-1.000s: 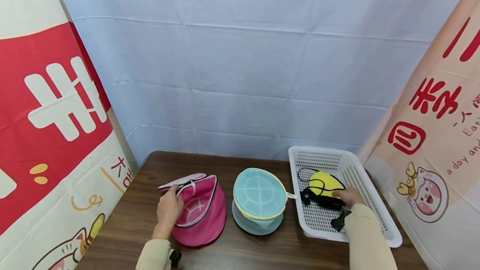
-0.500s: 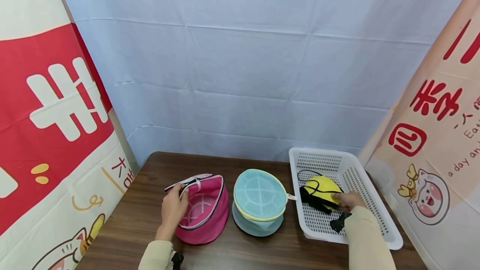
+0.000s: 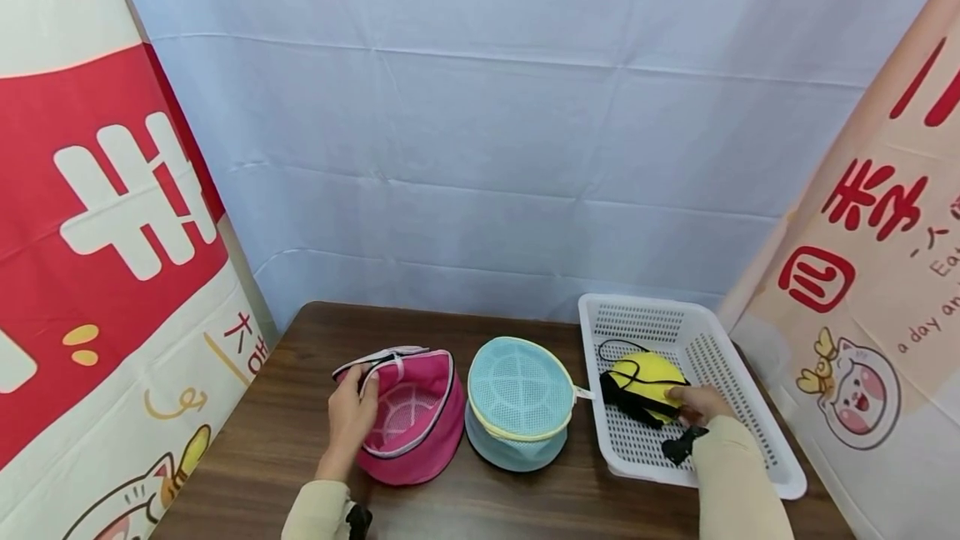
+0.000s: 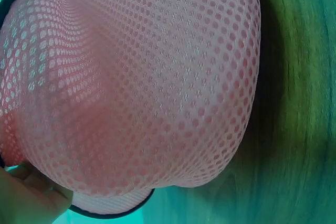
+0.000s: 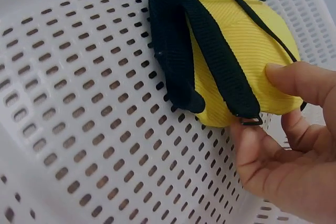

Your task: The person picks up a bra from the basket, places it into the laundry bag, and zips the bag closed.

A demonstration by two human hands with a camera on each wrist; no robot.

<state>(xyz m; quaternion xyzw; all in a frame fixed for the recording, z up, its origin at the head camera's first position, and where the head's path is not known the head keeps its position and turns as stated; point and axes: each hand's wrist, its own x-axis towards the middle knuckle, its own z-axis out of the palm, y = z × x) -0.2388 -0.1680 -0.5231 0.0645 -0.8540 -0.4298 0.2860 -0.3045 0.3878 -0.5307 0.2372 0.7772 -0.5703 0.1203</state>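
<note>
My left hand (image 3: 351, 415) pinches the rim of a pink mesh laundry bag (image 3: 423, 452), which stands on the table with its zipped lid folded back and its mouth open. The left wrist view shows the bag's mesh side (image 4: 157, 77) close up, with part of the hand (image 4: 31, 195) at the lower left. In the white basket (image 3: 750, 407) lies a yellow ribbed bra (image 3: 637, 369) with black straps. My right hand (image 3: 701, 402) holds its edge between thumb and fingers; the right wrist view shows the black strap (image 5: 220, 56) ending in a small metal hook by the fingertips.
A light blue mesh laundry bag (image 3: 519, 390) with yellow trim stands between the pink bag and the basket, its lid on top and its white tag touching or near the basket rim. The brown table (image 3: 247, 457) ends before a pale blue cloth backdrop (image 3: 480, 190).
My left hand has shifted the pink bag slightly right. My right hand has moved its grip on the bra, and the black strap has swung lower; more of the yellow cup shows.
</note>
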